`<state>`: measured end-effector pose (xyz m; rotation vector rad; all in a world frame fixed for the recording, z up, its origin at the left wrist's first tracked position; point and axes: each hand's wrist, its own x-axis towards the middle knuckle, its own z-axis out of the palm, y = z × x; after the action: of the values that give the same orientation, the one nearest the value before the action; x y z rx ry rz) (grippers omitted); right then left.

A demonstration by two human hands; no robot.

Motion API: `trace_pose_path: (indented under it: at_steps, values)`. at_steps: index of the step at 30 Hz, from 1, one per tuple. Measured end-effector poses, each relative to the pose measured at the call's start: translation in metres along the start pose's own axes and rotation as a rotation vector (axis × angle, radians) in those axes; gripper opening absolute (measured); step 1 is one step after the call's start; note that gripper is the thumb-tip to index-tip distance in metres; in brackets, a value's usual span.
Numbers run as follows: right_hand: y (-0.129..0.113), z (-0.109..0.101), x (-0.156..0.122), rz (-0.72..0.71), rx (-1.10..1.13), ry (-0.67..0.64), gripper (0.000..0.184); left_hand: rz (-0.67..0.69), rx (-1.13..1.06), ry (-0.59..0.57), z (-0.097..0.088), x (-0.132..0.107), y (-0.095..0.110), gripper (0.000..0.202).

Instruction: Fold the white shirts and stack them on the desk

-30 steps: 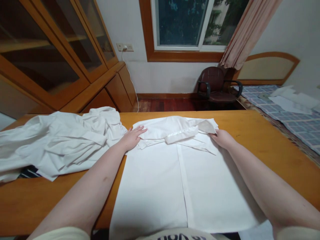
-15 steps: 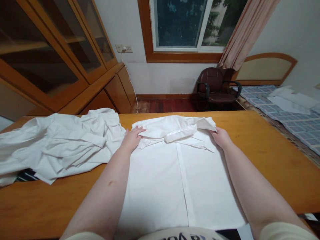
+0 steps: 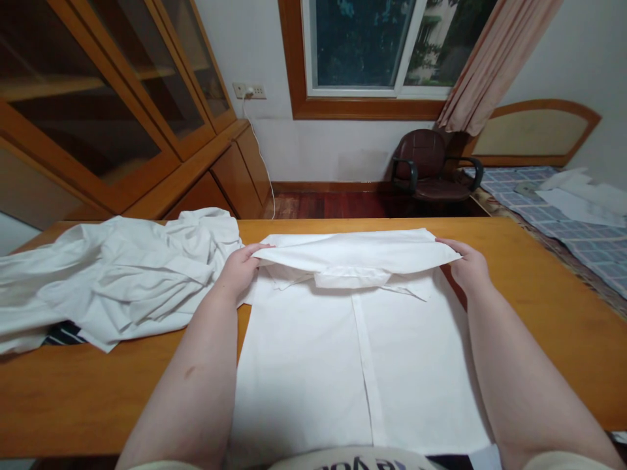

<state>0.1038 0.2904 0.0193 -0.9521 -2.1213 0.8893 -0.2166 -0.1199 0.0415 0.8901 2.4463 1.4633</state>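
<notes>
The white shirt (image 3: 308, 372) lay spread on the wooden table (image 3: 543, 294), running from the near edge, where the person stood, almost to the far edge. Close to that far edge its upper part was folded over, a collar-like band showing below the fold. The left hand (image 3: 239, 266) pinched one end of the fold narrowly; the right hand (image 3: 467, 266) gripped the other. I saw a rumpled heap of white cloth (image 3: 142, 274) towards the table's far left corner, dark striped fabric (image 3: 63, 334) poking from under it. Beyond the far edge stood a brown chair (image 3: 421, 160).
</notes>
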Motion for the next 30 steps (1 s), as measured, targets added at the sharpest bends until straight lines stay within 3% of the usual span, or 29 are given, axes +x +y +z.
trace_pose_path:
  at_steps: [3, 9, 14, 16, 18, 21, 25, 30]
  values:
    - [-0.002, -0.009, 0.002, 0.019, -0.049, -0.033, 0.042, -0.067, -0.003, -0.069, -0.008, -0.004, 0.007, 0.034]
    - [0.014, -0.017, 0.01, -0.013, -0.177, -0.276, 0.043, -0.35, -0.139, -0.384, -0.011, -0.019, 0.015, 0.031]
    - [0.023, -0.022, 0.014, 0.065, -0.357, -0.44, 0.037, -0.464, -0.241, -0.499, -0.017, -0.024, 0.015, 0.039]
    - [0.02, -0.03, 0.013, 0.088, -0.342, -0.541, 0.047, -0.42, -0.239, -0.372, -0.016, -0.019, 0.011, 0.036]
    - [0.016, -0.037, 0.012, 0.107, -0.28, -0.626, 0.061, -0.392, -0.167, -0.141, -0.011, -0.011, 0.003, 0.03]
    - [0.008, -0.038, 0.009, 0.163, -0.089, -0.546, 0.06, -0.422, 0.066, 0.076, 0.002, -0.001, -0.008, 0.03]
    - [0.004, -0.017, 0.006, 0.356, 0.14, -0.195, 0.045, -0.364, 0.361, 0.062, 0.015, 0.003, -0.011, 0.04]
    - [0.009, 0.002, 0.006, 0.524, 0.125, -0.148, 0.027, -0.353, 0.434, 0.066, 0.023, 0.003, -0.005, 0.031]
